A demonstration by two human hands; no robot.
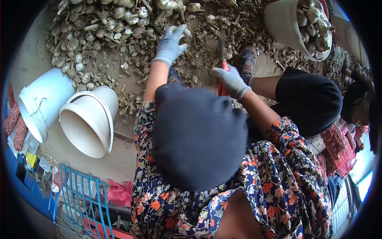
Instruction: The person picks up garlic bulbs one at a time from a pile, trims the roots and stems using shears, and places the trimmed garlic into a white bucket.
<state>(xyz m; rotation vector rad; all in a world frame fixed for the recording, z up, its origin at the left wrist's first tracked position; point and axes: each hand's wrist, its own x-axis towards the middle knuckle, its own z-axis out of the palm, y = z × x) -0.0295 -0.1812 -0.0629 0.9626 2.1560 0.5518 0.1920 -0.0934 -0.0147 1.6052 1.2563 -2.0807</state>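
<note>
My left hand (170, 47), in a grey-white work glove, reaches over the garlic heap with its fingers curled around a garlic bulb (185, 32), partly hidden by the fingers. To its right, my gloved right hand (232, 82) is closed on red-handled shears (225, 66). Their metal blade points away from me over the cut stems, apart from the left hand. A large pile of garlic bulbs (99, 34) lies to the left and beyond, with dry stem pieces (203, 51) scattered under both hands.
A white bucket (278, 24) full of garlic stands at far right. Two more buckets, one bluish-white (55, 91) and one cream (105, 99), lie tipped at left. A blue wire rack (85, 187) is at lower left. Another person (360, 95) shows at the right edge.
</note>
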